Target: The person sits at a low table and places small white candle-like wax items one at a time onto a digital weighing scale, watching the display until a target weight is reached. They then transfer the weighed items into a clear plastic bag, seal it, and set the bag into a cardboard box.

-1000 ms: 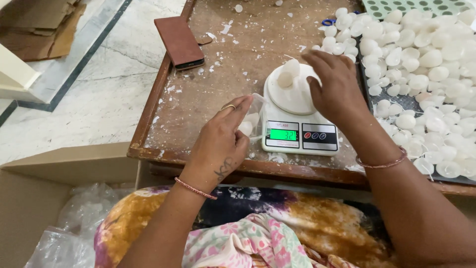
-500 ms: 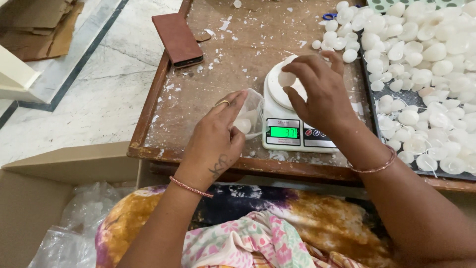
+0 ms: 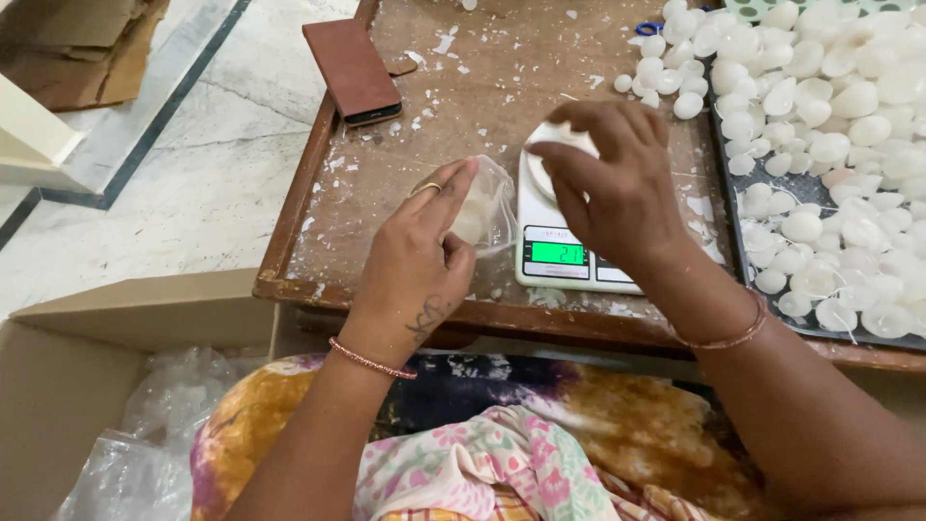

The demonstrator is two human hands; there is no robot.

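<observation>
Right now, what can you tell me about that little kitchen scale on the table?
The scale is a small, flat, white plastic digital one with a green lit display at its front edge. It sits level on the dusty wooden table, beside the tray of white pieces. The right hand covers its round white platform; the left hand holds a clear bag alongside.

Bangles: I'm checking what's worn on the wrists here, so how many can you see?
2. One beaded bangle on the left wrist, one thin bangle on the right wrist. More could be hidden beneath the wrists.
</observation>
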